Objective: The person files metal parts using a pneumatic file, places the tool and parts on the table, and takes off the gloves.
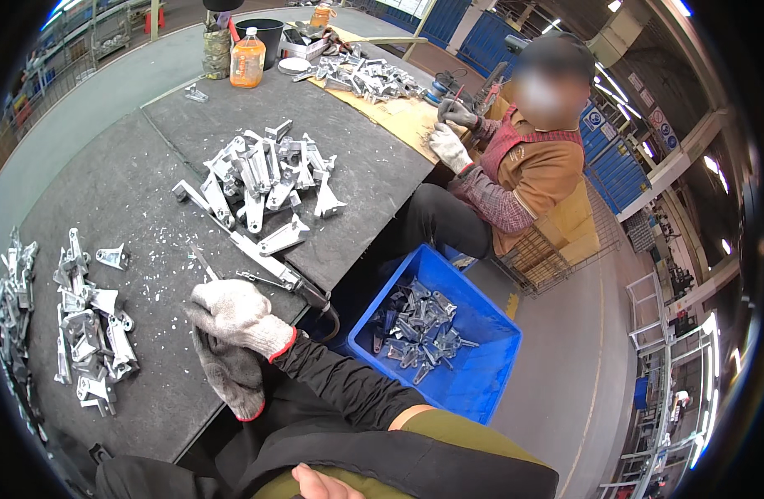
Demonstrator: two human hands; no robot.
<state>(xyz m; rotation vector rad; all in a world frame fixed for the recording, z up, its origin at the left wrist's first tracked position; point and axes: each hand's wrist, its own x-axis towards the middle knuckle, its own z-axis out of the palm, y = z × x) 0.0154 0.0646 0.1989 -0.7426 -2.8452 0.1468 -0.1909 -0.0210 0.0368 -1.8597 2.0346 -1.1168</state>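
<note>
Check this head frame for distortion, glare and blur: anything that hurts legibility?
Head view: strong fisheye, with the table edge bending and black corners at the rim; windows at right are blown out; a co-worker's face is blurred. The metal castings, blue bin and gloved right hand stay sharp and evenly lit, with soft shadows.

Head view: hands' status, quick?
Left hand: cannot tell, mostly cut off.
Right hand: closed on loose knit glove.

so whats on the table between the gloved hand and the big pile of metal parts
In the head view, a long hand tool with a dark handle and a loose metal bracket lie between the gloved hand and the pile of metal parts.
</note>
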